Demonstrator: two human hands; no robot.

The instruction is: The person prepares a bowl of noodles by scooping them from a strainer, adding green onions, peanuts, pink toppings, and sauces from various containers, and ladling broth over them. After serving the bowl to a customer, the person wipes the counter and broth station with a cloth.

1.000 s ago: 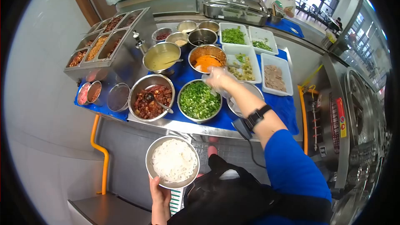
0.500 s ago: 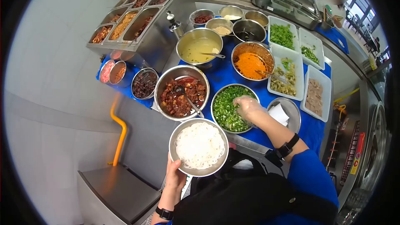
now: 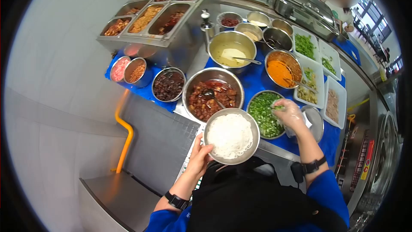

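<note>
Blue sleeves on both arms, pushed up near the elbows. Black apron or dark garment over the chest, with 1 small round button or stud near its right edge. Black wristwatch on each wrist, 2 in all. Thin clear plastic glove over right hand (image 3: 291,114); left hand (image 3: 199,160) bare. No rings or markings visible.

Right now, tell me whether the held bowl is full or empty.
Full: white noodles fill the bowl in the left hand.
</note>
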